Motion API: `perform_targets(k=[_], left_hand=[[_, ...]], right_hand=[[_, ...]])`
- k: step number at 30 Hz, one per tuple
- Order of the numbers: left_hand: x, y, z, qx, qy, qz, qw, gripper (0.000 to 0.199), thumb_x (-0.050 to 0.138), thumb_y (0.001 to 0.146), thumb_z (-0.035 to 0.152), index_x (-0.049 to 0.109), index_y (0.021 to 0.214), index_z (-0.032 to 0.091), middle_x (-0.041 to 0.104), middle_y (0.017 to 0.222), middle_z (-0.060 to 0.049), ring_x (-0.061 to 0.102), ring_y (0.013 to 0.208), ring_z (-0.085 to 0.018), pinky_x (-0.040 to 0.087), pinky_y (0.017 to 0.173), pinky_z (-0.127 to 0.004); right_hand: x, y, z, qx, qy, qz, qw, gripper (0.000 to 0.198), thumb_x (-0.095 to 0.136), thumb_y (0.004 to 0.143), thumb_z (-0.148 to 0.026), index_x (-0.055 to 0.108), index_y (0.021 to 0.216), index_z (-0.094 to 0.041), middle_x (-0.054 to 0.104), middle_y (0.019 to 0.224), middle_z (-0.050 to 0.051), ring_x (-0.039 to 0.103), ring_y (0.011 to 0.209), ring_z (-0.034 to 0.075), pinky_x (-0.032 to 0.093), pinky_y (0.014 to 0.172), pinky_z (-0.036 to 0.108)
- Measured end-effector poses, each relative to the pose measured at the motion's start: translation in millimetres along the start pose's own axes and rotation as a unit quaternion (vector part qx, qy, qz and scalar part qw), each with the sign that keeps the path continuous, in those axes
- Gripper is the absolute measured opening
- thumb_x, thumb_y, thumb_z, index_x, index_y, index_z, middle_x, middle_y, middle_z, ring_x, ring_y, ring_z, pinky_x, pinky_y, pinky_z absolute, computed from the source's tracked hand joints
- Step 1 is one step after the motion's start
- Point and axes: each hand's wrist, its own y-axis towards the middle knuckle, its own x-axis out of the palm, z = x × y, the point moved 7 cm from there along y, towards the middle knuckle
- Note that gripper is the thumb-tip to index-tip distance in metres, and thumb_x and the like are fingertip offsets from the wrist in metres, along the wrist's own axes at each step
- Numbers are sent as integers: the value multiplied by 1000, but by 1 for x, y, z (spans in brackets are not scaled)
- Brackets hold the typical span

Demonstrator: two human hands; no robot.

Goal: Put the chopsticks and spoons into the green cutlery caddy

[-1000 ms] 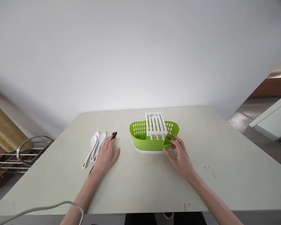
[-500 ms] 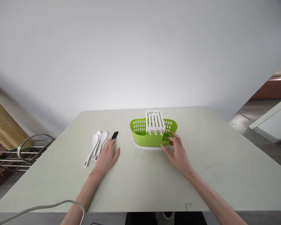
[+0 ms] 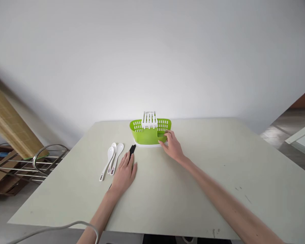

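While the table abuts a wall, right fingers grip the basket — left fingers lie flat.

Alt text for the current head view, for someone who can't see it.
A person's right hand touches the right end of a green basket topped by a white slotted rack, on a pale table. The left hand lies over black sticks, beside three white spoons.

Soft light; wall brightest low centre, upper corners dimmer, edges stretched
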Motion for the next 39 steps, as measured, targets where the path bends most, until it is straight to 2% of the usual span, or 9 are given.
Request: perform_targets(k=[4,7,12,16,19,26,32,36,39], left_hand=[[-3,-4,5,0,-4,15,1000,54,39,109,42,50,155,15,46,165,-18,37,157,-35,42,123,-58],[-4,-8,10,5,-5,16,1000,54,39,109,40,49,155,13,46,164,-19,37,157,-35,41,124,-57],[-4,-13,25,20,-9,21,1000,54,40,109,38,46,158,16,44,166,-18,37,157,-34,43,124,-56],[1,-11,48,40,-28,14,999,54,40,109,35,44,159,17,43,167,-17,37,157,-33,43,124,-56],[8,-8,68,53,-32,7,998,54,39,109,34,42,161,17,42,167,-17,36,157,-33,43,124,-56],[22,-6,108,76,-48,11,996,58,37,109,29,31,166,20,39,169,-17,33,159,-33,41,125,-59],[44,-9,161,79,-68,16,994,62,35,107,23,25,168,21,38,169,-18,34,158,-34,44,124,-60],[60,-13,202,88,-81,2,993,67,37,104,18,21,169,16,33,170,-22,33,158,-36,43,124,-60],[68,-14,224,91,-92,0,992,73,39,101,15,14,170,17,30,172,-22,30,159,-37,42,124,-61]], right_hand=[[10,15,-1,6,-19,-7,1000,30,53,104,-51,55,117,-24,58,134,16,70,90,27,54,58,35],[2,20,11,10,-32,-7,999,32,53,104,-54,56,114,-24,60,128,15,69,86,26,53,57,35],[-37,16,51,12,-42,-4,999,35,52,103,-58,56,112,-24,59,125,14,70,84,25,56,63,37],[-71,11,83,11,-42,-7,999,36,55,102,-59,55,106,-23,59,125,13,71,86,25,58,74,40],[-85,7,95,11,-41,-11,999,36,57,101,-58,55,107,-23,59,126,13,71,88,25,58,76,40],[-93,-13,87,1,-25,-22,999,34,54,103,-53,55,123,-25,54,145,15,73,94,24,60,78,40],[-97,-23,78,-13,-8,-27,1000,35,55,103,-54,54,123,-25,55,141,16,72,96,25,60,86,43],[-96,-24,70,-27,3,-35,999,33,55,103,-53,54,119,-24,57,137,15,71,95,24,60,89,44],[-94,-28,60,-36,11,-47,998,29,55,104,-51,54,117,-25,57,134,14,71,96,24,60,89,43]])
